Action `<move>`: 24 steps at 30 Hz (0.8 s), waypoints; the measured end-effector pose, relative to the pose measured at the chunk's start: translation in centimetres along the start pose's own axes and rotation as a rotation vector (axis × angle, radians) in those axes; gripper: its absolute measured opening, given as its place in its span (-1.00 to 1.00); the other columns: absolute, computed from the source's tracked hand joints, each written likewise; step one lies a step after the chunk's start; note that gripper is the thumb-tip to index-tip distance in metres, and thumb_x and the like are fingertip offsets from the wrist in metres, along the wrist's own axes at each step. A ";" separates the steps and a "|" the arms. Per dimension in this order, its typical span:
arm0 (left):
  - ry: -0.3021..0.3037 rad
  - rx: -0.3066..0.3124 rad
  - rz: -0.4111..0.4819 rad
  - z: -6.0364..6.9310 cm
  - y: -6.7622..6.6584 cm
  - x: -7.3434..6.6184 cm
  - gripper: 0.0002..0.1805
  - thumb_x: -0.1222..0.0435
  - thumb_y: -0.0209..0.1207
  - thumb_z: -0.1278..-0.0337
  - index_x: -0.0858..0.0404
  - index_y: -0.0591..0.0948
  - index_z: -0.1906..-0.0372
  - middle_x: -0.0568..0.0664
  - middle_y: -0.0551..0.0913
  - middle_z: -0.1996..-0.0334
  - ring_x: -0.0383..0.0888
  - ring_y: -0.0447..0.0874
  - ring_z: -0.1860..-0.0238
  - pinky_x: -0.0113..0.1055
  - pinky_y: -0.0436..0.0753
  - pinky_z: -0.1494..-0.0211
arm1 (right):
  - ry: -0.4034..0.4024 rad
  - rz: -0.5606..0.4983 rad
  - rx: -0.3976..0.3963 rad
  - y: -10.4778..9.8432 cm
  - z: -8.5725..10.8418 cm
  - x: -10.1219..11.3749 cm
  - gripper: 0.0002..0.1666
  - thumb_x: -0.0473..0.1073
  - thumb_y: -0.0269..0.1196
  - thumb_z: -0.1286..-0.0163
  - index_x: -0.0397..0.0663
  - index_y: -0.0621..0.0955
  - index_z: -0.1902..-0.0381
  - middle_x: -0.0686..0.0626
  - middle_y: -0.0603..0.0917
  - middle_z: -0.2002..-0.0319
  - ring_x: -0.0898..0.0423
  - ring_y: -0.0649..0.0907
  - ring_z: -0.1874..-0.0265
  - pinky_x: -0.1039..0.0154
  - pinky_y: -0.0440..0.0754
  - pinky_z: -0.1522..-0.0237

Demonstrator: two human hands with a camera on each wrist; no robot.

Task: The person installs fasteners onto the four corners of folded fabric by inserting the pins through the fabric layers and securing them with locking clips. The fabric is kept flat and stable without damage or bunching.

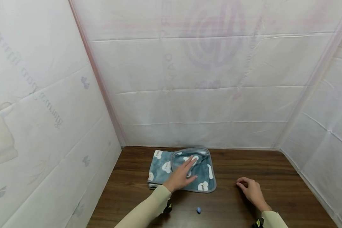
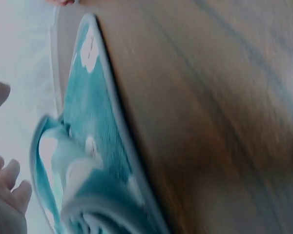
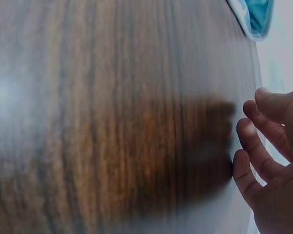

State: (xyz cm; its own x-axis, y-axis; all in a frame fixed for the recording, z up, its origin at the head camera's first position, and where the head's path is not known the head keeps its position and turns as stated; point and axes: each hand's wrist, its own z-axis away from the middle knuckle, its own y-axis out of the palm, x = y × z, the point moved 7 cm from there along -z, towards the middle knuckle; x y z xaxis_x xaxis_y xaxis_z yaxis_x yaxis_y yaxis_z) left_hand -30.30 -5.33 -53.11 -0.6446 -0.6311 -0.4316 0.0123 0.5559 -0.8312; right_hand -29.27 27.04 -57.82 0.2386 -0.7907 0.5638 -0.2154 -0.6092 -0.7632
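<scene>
A teal cloth [image 1: 159, 164] with white patches and a grey border lies folded on the wooden table, its upper layer bunched near the middle. Over that bunched part is the left hand [image 1: 180, 178], fingers spread; whether it touches the fabric cannot be told. In the left wrist view, the left hand [image 2: 7, 197] is at the left edge beside the rolled fold of the cloth [image 2: 93, 122]. The right hand [image 1: 252, 191] is at the table's right, fingers loosely bent. The right wrist view shows the right hand [image 3: 271, 165] holding nothing, with a cloth corner [image 3: 258, 19] farther off.
A small blue object [image 1: 198, 210] lies on the table [image 1: 225, 205] near its front, between the two forearms. White printed sheets [image 1: 202, 104] stand behind the table and along both its sides.
</scene>
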 end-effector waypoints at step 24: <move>0.182 0.268 -0.133 0.4 6.6 -2.5 -0.52 0.04 0.21 -0.46 0.11 0.61 -0.34 -0.06 0.59 -0.32 -0.08 0.51 -0.37 -0.28 0.49 -0.38 | 0.046 -0.002 -0.001 0.0 0.5 -1.1 -0.94 -0.23 0.46 -0.31 -0.10 0.77 0.30 -0.07 0.80 0.25 -0.18 0.75 0.19 -0.21 0.63 0.11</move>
State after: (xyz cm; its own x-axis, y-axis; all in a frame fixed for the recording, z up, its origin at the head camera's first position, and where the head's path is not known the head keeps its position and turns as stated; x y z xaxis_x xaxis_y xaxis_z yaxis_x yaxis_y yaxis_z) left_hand -28.31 -0.37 -57.66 -0.7795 -0.5680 -0.2642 0.1039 0.2987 -0.9487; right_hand -29.05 27.95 -58.63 0.1949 -0.7915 0.5793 -0.2155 -0.6107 -0.7620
